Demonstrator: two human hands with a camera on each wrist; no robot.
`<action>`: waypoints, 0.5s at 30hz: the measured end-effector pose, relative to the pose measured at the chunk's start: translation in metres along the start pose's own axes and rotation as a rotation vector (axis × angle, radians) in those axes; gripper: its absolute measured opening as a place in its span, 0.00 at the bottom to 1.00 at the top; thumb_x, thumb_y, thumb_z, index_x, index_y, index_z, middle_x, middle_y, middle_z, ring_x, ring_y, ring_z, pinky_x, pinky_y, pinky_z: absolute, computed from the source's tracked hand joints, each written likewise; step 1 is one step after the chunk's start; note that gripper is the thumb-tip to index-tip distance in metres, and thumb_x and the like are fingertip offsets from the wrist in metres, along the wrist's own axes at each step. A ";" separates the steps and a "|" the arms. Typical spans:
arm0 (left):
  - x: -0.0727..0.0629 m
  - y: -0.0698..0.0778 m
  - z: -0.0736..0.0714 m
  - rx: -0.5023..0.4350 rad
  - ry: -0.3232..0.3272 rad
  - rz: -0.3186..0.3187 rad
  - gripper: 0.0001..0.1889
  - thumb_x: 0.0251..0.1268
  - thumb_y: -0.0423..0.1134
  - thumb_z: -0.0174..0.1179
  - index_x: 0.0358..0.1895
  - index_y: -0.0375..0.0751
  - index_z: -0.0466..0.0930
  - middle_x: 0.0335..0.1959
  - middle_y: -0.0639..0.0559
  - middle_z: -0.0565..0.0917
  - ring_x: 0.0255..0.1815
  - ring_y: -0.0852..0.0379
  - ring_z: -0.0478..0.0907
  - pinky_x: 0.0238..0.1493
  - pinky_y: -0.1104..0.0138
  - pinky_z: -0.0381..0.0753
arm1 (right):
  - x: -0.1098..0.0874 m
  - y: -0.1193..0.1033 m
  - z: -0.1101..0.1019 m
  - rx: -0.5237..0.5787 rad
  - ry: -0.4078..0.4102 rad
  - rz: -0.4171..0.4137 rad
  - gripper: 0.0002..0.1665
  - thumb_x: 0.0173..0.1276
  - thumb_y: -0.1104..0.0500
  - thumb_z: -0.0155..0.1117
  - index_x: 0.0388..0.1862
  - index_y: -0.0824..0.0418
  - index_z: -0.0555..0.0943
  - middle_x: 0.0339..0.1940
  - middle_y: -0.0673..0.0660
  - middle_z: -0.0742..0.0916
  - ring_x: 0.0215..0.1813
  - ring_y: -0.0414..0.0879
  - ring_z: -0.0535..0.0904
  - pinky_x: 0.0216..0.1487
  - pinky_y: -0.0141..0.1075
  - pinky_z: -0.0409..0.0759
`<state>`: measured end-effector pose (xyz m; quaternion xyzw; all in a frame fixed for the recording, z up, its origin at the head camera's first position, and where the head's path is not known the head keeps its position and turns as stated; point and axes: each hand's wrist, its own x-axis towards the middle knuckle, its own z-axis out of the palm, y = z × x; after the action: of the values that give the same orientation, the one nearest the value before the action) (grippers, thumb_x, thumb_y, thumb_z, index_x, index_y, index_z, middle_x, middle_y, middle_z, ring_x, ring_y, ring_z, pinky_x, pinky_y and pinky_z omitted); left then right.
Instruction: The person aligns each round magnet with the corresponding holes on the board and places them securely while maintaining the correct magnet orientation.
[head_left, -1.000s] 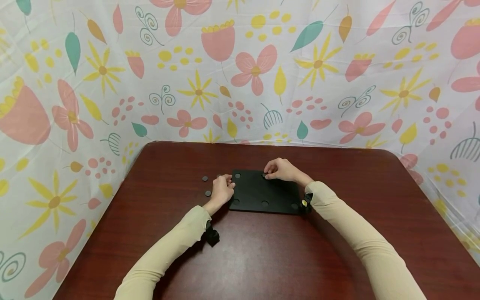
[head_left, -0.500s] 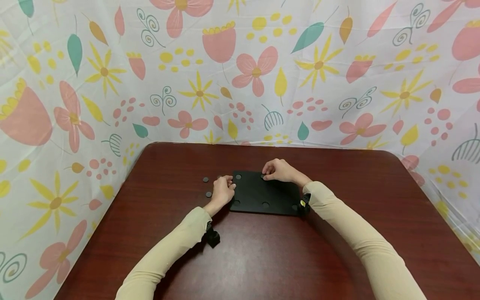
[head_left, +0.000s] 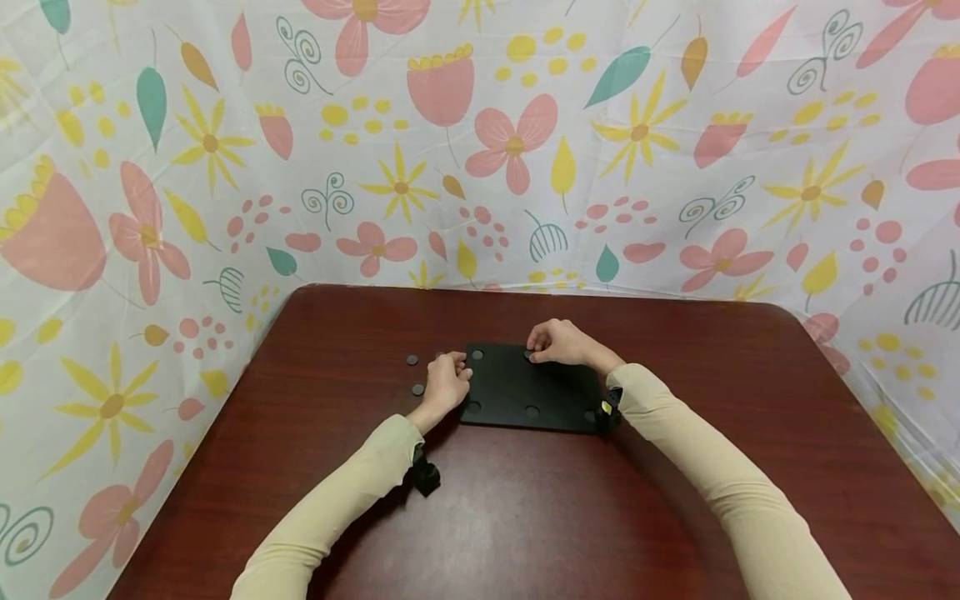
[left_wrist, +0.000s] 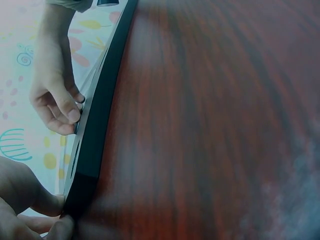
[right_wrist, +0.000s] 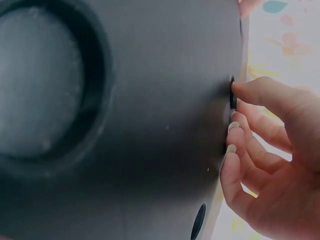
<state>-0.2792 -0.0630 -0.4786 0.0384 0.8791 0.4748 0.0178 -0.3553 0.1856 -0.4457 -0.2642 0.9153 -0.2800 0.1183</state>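
A flat black board with round recesses lies on the table. At its left edge, my left hand pinches the board between thumb and fingers, seen also in the left wrist view. Near the middle of the far edge, my right hand holds a small dark disc by its edge, right at the board's surface. Thumb and curled fingers surround the disc in the right wrist view. One large round recess fills the near side there. Loose dark discs lie left of the board, one partly hidden behind my left hand.
The reddish-brown wooden table extends around the board on all sides. A floral cloth hangs behind its far edge and along the sides. Black wrist cameras are strapped below both sleeves.
Both hands stay nearly where they were, the left at the board's edge and the right on the disc. The head view has shifted very slightly.
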 end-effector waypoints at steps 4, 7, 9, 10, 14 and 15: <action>-0.001 -0.001 0.000 0.005 0.001 -0.002 0.20 0.70 0.30 0.55 0.63 0.31 0.72 0.50 0.37 0.80 0.50 0.45 0.80 0.46 0.58 0.82 | 0.000 0.001 0.000 0.001 -0.005 -0.001 0.08 0.61 0.61 0.70 0.38 0.62 0.83 0.32 0.55 0.86 0.32 0.43 0.79 0.36 0.36 0.77; -0.001 -0.001 -0.001 0.010 0.003 0.003 0.20 0.70 0.30 0.55 0.63 0.30 0.72 0.50 0.37 0.80 0.50 0.44 0.79 0.47 0.57 0.82 | 0.000 0.002 0.000 0.007 -0.011 -0.003 0.08 0.61 0.60 0.70 0.38 0.62 0.83 0.32 0.55 0.86 0.33 0.43 0.79 0.37 0.36 0.78; -0.001 -0.001 -0.001 0.010 0.001 0.009 0.20 0.70 0.30 0.55 0.63 0.30 0.72 0.50 0.37 0.80 0.51 0.44 0.79 0.47 0.57 0.81 | 0.000 0.002 0.000 0.006 -0.011 -0.006 0.08 0.61 0.60 0.70 0.38 0.61 0.83 0.32 0.54 0.86 0.33 0.42 0.79 0.37 0.35 0.78; -0.001 -0.001 -0.001 0.011 0.002 0.013 0.20 0.70 0.30 0.55 0.63 0.30 0.72 0.50 0.37 0.80 0.51 0.44 0.79 0.47 0.57 0.81 | 0.000 0.002 0.000 0.006 -0.010 -0.009 0.08 0.61 0.60 0.70 0.38 0.61 0.83 0.32 0.54 0.86 0.33 0.42 0.79 0.37 0.35 0.78; 0.000 -0.001 -0.001 0.018 0.010 0.019 0.20 0.70 0.30 0.55 0.63 0.30 0.73 0.50 0.36 0.80 0.50 0.44 0.79 0.48 0.56 0.82 | 0.000 0.002 0.000 0.002 -0.004 -0.015 0.08 0.61 0.59 0.71 0.37 0.60 0.84 0.31 0.54 0.86 0.33 0.43 0.79 0.36 0.36 0.77; 0.000 -0.001 0.000 0.019 0.012 0.017 0.19 0.70 0.30 0.55 0.63 0.30 0.73 0.50 0.36 0.80 0.50 0.44 0.79 0.48 0.56 0.82 | -0.001 0.002 0.000 0.001 -0.004 -0.014 0.08 0.61 0.59 0.71 0.37 0.60 0.84 0.32 0.54 0.86 0.33 0.43 0.79 0.36 0.36 0.77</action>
<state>-0.2792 -0.0635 -0.4790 0.0431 0.8832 0.4669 0.0080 -0.3555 0.1872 -0.4469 -0.2713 0.9129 -0.2810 0.1184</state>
